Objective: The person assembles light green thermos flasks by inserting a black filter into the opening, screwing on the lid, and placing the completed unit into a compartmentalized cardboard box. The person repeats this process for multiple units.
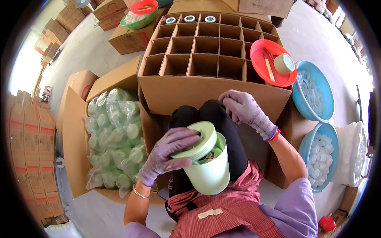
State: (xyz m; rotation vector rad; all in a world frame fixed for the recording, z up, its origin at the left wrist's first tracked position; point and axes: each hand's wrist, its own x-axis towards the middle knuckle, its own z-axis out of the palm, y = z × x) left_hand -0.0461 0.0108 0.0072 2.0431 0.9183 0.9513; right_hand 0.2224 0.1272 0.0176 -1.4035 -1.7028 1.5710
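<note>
Our left hand clamps the pale green lid tilted on the mouth of the green jar in our lap, steadying it. Our right hand, beyond it, rests loosely curled on the divided carton's near flap.

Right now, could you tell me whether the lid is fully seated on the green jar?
Not seated. The lid sits tilted on the jar, with the left hand on it; a gap at its right side shows the jar's inside.
</note>
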